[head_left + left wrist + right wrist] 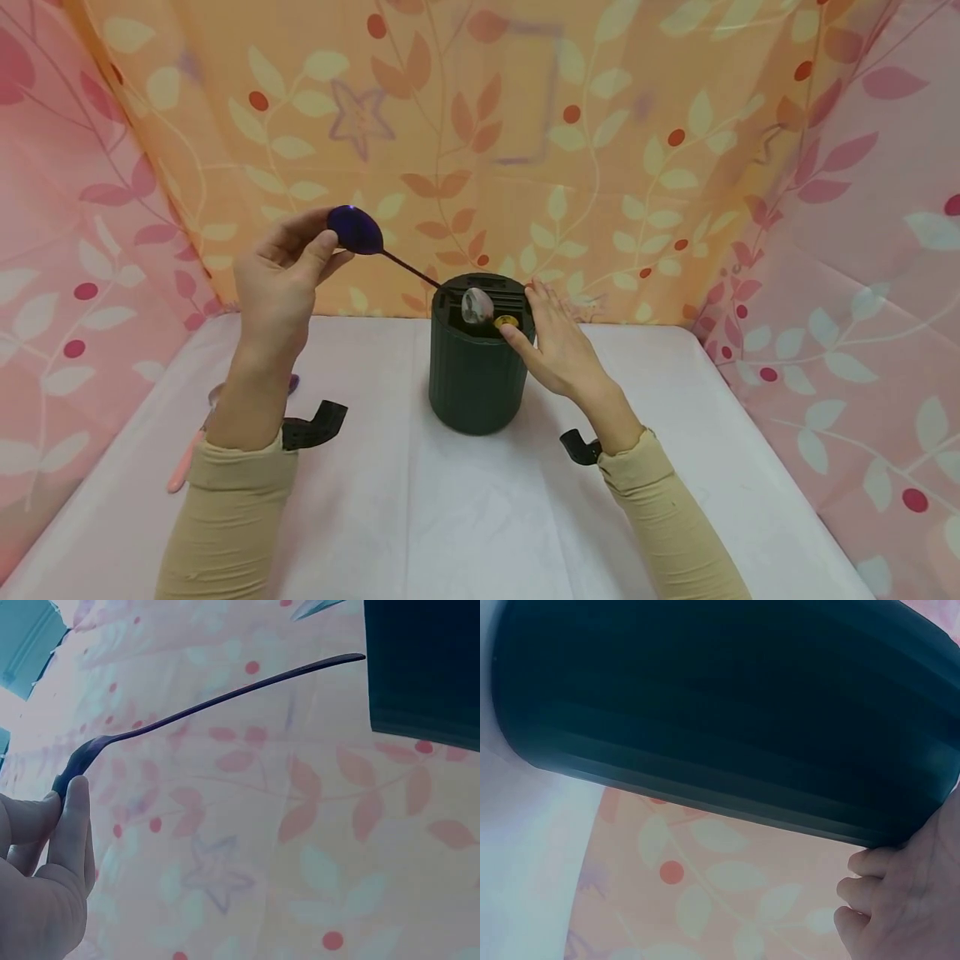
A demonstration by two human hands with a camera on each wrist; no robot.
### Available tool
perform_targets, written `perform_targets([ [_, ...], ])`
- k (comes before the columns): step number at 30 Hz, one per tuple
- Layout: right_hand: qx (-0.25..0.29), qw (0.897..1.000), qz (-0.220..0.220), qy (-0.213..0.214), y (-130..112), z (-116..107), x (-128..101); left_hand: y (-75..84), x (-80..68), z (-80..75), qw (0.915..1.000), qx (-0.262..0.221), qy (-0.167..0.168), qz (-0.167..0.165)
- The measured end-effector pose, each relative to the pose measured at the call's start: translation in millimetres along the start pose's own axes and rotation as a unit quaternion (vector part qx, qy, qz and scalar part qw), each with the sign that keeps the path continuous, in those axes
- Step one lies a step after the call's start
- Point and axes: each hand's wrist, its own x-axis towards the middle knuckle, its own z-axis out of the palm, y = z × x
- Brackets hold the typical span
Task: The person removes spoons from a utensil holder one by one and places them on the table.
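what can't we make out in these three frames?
- Holder inside: in the head view the rim hides all but a silver spoon bowl and a gold tip.
- Purple spoon handle end: whether it is over or inside the holder is unclear.
- Pink item on the table: left arm covers most of it.
- Right hand: right wrist view shows only curled fingertips.
- Left hand: left wrist view cuts it at the edge.
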Motion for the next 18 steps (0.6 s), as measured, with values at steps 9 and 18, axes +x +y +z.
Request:
perform_targets([
  [9, 0.003, 1.000, -0.001, 0.000, -0.2, 0.4, 0.0, 17.3, 4.0, -21.7, 0.9973, -0.049, 0.053, 0.017],
  [18, 0.005, 1.000, -0.003, 0.000, 0.6, 0.3, -1.0, 25.4, 6.7, -52.7, 0.9976, -0.032, 0.059, 0.019],
])
